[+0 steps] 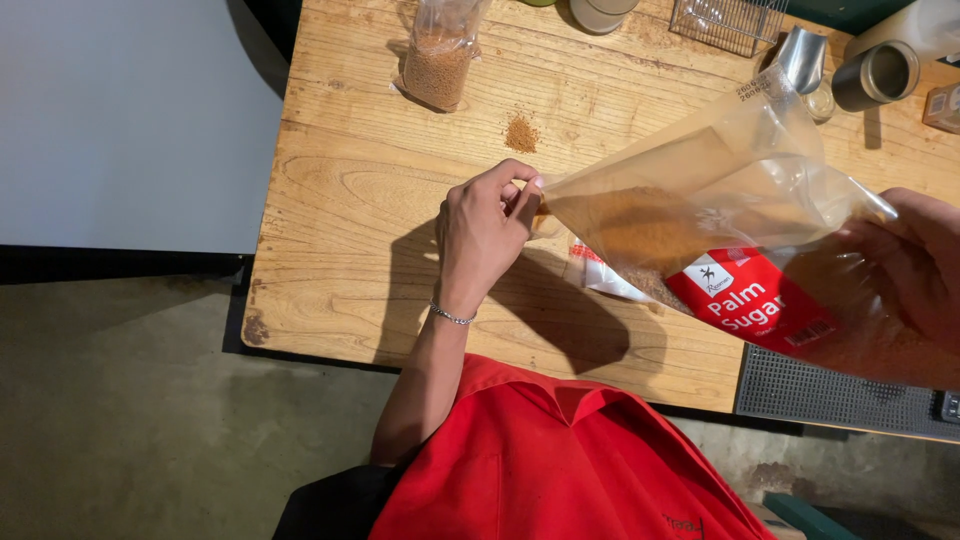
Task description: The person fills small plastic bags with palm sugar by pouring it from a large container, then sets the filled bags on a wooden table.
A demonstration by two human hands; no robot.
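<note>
Sugar bag (740, 250) pinched at its mouth by left fingers (520, 195).

A: How many bags?
B: 2 with brown sugar: 1 big clear bag (720, 230) with a red label, 1 small bag (438, 55) at the table's far edge.
A: Hands?
B: 2: left hand (485, 235), right hand (915, 265).
A: Tins?
B: 2 metal cans (876, 75), 1 wire rack (725, 22).
A: Spills?
B: 1 sugar pile (521, 133).
</note>
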